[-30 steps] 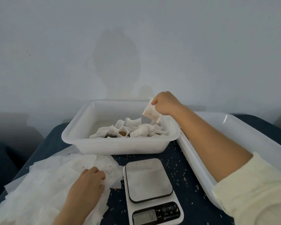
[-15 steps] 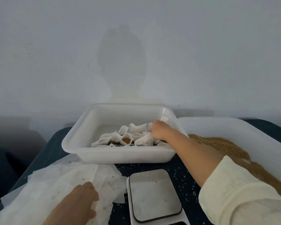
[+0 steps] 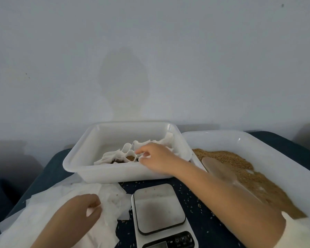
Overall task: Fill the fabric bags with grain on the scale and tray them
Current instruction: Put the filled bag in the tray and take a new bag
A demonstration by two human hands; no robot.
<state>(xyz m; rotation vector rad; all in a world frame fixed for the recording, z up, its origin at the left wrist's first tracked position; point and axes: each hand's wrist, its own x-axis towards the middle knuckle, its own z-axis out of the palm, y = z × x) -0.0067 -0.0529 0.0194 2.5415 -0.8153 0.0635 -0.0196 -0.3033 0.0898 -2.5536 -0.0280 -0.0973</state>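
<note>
Scale (image 3: 158, 207) is sitting empty at lower centre; left hand (image 3: 82, 210), pinching an empty bag (image 3: 104, 197), is lying nearer than the slack, empty right hand (image 3: 156, 157).

The two trays (image 3: 75, 163) (image 3: 276, 158) are made of smooth, shiny white plastic. Thin, soft white cloth is seen in the bags (image 3: 115, 156) and the loose sheets (image 3: 48, 212). The grain (image 3: 249, 172) looks rough and brown. The scale (image 3: 159, 208) has a smooth, dull plate.
</note>
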